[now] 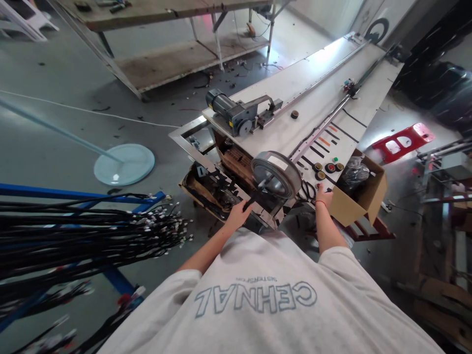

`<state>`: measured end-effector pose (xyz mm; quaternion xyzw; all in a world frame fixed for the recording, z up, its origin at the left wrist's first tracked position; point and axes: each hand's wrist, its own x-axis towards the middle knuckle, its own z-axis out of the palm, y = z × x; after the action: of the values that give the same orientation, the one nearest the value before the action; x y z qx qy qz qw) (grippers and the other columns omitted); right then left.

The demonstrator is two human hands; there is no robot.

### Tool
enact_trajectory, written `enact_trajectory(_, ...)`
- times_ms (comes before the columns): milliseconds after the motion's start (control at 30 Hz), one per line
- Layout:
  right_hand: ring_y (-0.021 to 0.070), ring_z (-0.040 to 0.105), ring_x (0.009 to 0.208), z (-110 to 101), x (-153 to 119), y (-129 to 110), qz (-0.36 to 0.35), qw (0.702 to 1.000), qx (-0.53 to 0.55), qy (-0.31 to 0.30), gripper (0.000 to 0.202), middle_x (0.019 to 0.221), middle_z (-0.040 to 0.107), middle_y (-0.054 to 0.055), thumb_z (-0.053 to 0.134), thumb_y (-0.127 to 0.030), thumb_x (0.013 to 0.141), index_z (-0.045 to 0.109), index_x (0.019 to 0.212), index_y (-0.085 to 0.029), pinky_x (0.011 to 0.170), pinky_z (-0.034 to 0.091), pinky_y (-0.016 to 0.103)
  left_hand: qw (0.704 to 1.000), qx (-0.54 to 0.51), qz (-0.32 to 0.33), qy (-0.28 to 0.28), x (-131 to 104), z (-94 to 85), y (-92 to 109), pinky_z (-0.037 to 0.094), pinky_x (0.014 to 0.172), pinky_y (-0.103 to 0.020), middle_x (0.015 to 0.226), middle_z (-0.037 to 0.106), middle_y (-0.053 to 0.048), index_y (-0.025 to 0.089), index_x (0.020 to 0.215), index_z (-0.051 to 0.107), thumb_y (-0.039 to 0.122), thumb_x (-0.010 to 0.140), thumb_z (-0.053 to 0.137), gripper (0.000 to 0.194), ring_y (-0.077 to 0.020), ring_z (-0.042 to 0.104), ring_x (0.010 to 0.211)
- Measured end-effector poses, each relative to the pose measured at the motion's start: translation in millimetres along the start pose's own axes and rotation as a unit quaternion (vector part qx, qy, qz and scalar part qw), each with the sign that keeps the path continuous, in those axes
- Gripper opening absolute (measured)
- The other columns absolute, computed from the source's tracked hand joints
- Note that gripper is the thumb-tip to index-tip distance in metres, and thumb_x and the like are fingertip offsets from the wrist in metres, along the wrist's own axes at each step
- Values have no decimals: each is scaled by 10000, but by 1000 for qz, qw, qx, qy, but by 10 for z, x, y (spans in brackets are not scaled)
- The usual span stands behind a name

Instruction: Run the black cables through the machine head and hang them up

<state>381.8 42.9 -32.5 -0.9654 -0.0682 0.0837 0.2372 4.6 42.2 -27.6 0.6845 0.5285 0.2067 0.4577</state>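
My left hand (238, 216) is closed around a black handle (251, 200) at the near end of the long bench, just left of a large round grey wheel (276, 174). To the right of the wheel, my right hand (324, 197), with a red band at the wrist, is at the bench's near right corner. Its fingers look curled, and what they hold is too small to make out. Black-handled scissors (308, 191) lie beside it. Just beyond are several tape rolls (320, 175), one with a red centre (331, 167).
A motor (224, 105) with a pulley sits on the white bench (313, 69). Cut tape strips (324, 141) line its right side. An open cardboard box (346, 209) stands right, near a red stool (403, 142). Black cable bundles (92, 226) hang on a blue rack at left.
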Motion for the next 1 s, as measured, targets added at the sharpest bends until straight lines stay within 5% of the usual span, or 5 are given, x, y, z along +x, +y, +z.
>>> enact_trajectory(200, 355, 568, 1092, 5, -16, -8, 2, 1000, -7, 7, 676, 1172, 585, 220, 495, -706, 772, 514, 1129, -133, 923, 438, 465, 1000, 27, -1, 3, 48, 32, -13, 424, 680, -276, 737, 651, -46, 162, 835, 634, 417, 846, 466, 305, -186, 590, 695)
enact_trajectory(433, 359, 564, 1092, -3, -39, -39, 5, 1000, -8, 12, 673, 1180, 577, 225, 474, -711, 782, 511, 1130, -137, 931, 424, 480, 996, 63, -11, -65, -31, 52, -205, 427, 669, -279, 756, 666, -67, 153, 814, 643, 414, 845, 447, 328, -203, 607, 710)
enact_trajectory(1000, 361, 548, 1121, -40, -34, -40, 13, 1000, 16, -6, 703, 1196, 566, 237, 502, -708, 756, 507, 1135, -116, 957, 410, 462, 998, 34, -9, -43, -76, 49, -270, 448, 713, -287, 786, 669, -62, 153, 839, 629, 466, 855, 394, 391, -203, 600, 735)
